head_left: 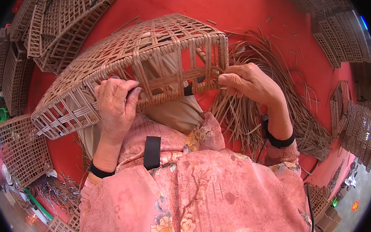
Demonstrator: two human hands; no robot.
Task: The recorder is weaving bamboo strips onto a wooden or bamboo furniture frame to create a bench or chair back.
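Observation:
A large brown woven basket (98, 59) with an open lattice lies tilted across my lap. My left hand (117, 99) is closed on its near edge, the fingers curled over the strips and the thumb bent in. At the basket's right end, my right hand (250, 81) pinches a thin weaving strip (217, 70) between thumb and fingers, beside the corner post. Wide flat strips cross the side panel between my hands. A black band (188, 89) is wrapped on the lower rim near the middle of that panel.
A heap of loose brown strips (242, 116) spreads on the red floor (263, 17) to the right. Stacked woven baskets (71, 15) stand at the far left, more baskets (340, 36) at the far right. A lattice panel (24, 149) leans at the left.

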